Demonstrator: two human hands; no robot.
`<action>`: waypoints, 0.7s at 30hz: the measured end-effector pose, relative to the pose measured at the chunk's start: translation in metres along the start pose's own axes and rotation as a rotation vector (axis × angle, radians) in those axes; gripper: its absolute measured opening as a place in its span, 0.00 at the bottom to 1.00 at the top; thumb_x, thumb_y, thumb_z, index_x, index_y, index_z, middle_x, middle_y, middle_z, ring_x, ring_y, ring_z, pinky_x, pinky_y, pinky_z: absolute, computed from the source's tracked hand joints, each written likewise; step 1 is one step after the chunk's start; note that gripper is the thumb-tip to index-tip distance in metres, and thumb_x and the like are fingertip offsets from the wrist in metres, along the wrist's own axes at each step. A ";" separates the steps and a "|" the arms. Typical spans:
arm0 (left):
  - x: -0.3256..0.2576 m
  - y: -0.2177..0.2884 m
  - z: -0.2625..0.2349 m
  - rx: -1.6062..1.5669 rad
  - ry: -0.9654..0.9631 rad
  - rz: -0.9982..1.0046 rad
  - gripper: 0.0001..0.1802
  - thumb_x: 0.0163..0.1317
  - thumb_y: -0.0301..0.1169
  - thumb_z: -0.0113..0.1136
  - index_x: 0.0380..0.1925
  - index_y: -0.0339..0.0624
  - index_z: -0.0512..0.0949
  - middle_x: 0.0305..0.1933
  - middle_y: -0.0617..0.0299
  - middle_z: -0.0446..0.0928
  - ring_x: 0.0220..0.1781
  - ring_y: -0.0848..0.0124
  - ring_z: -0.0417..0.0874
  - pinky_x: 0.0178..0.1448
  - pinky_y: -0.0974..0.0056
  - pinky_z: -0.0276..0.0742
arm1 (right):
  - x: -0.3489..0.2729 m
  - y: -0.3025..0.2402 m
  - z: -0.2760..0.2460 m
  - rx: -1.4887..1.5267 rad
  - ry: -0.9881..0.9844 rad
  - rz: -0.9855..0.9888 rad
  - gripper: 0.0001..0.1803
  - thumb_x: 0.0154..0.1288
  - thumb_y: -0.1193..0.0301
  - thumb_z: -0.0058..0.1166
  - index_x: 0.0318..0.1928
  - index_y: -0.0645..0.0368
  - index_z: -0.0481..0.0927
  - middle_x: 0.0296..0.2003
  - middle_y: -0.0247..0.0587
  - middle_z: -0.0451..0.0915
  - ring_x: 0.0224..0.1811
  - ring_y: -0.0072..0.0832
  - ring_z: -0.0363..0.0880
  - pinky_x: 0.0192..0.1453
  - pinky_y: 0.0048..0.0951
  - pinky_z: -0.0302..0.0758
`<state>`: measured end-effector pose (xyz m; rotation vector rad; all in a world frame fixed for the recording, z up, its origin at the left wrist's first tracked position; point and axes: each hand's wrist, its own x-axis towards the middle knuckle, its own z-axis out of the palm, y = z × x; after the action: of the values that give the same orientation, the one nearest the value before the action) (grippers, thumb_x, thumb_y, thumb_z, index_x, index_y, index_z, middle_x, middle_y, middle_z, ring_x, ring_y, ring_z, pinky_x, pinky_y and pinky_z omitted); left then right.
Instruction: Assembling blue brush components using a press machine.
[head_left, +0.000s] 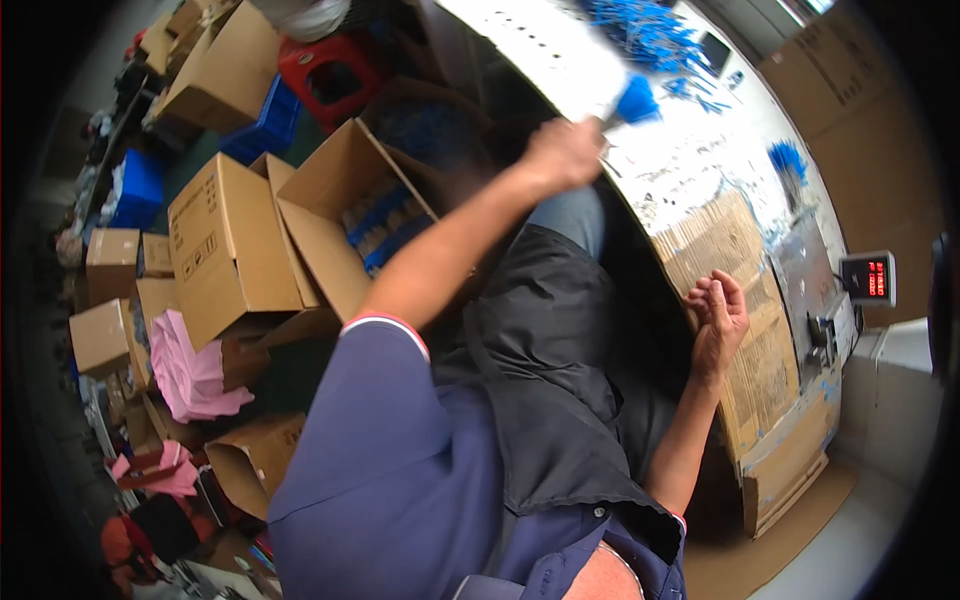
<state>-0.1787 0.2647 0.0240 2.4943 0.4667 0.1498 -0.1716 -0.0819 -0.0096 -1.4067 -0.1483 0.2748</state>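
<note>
Blue bundle (637, 101) sits in your left hand (563, 152), fingers closed around it, raised over the edge of the white desk (560, 50). Cardboard sheets (745, 300) cover the desk's near end, and your right hand (718, 315) rests there, fingers curled and holding nothing. An open box (330, 215) of blue pieces stands on the floor at your left.

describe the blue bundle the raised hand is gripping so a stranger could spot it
Start at the white worktable along the top. At its near edge the left hand is raised; the blue bundle sticks out of its grip. Other blue pieces lie loose farther back.
</note>
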 end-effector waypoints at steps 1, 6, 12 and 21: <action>-0.009 0.011 0.025 -0.209 -0.104 0.088 0.18 0.69 0.42 0.56 0.44 0.38 0.81 0.34 0.45 0.85 0.34 0.50 0.87 0.41 0.50 0.82 | 0.000 -0.003 0.010 -0.006 -0.029 0.008 0.13 0.77 0.72 0.52 0.56 0.67 0.78 0.43 0.46 0.84 0.40 0.29 0.85 0.47 0.30 0.86; -0.088 0.071 0.093 -1.180 -0.772 0.100 0.11 0.68 0.36 0.59 0.46 0.43 0.77 0.19 0.68 0.70 0.15 0.78 0.71 0.16 0.71 0.67 | -0.008 -0.024 0.053 0.035 -0.256 0.075 0.26 0.72 0.62 0.58 0.60 0.71 0.75 0.53 0.54 0.81 0.55 0.37 0.81 0.61 0.37 0.80; -0.131 0.088 0.119 -1.499 -1.019 -0.037 0.07 0.60 0.29 0.59 0.28 0.42 0.71 0.20 0.66 0.71 0.13 0.77 0.73 0.13 0.70 0.69 | -0.023 -0.004 0.038 0.182 -0.288 0.247 0.20 0.65 0.66 0.60 0.51 0.67 0.79 0.47 0.51 0.81 0.53 0.42 0.80 0.63 0.44 0.76; -0.140 0.058 0.119 -1.442 -0.965 -0.064 0.23 0.68 0.45 0.63 0.45 0.32 0.80 0.31 0.59 0.81 0.28 0.69 0.85 0.27 0.65 0.82 | -0.020 0.000 0.009 0.344 -0.034 0.329 0.09 0.73 0.72 0.57 0.48 0.63 0.80 0.35 0.40 0.82 0.44 0.33 0.82 0.59 0.39 0.78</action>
<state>-0.2675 0.1060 -0.0410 0.9185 -0.0449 -0.5422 -0.1934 -0.0792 -0.0068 -1.0794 0.1013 0.5691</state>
